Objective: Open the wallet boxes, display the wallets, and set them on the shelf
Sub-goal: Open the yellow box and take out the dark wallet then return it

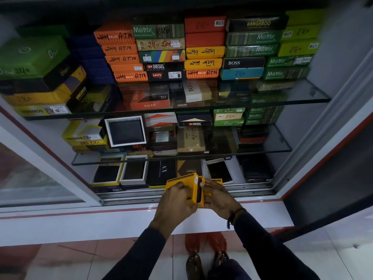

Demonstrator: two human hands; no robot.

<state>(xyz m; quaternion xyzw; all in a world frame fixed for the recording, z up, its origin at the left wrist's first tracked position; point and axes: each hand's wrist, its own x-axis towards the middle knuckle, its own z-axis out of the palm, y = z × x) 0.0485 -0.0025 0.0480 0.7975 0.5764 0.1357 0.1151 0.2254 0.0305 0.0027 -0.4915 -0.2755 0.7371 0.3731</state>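
A yellow wallet box with black stripes (188, 181) is held in front of the cabinet's bottom shelf. My left hand (175, 201) grips its lid or outer part on the left. My right hand (219, 197) grips the other part on the right, and a dark wallet edge (199, 190) shows in the gap between the two parts. On the bottom shelf (238, 168) lie open boxes showing dark wallets (107, 172) (134, 169) (219, 171). One open white-rimmed box with a wallet (125, 131) stands tilted on the middle glass shelf.
Stacks of closed wallet boxes fill the top glass shelf (201, 106) and the middle glass shelf (278, 147). A closed black box (162, 171) and a brown box (189, 168) lie on the bottom shelf. The sliding-door track (141, 196) and white ledge (80, 225) run in front.
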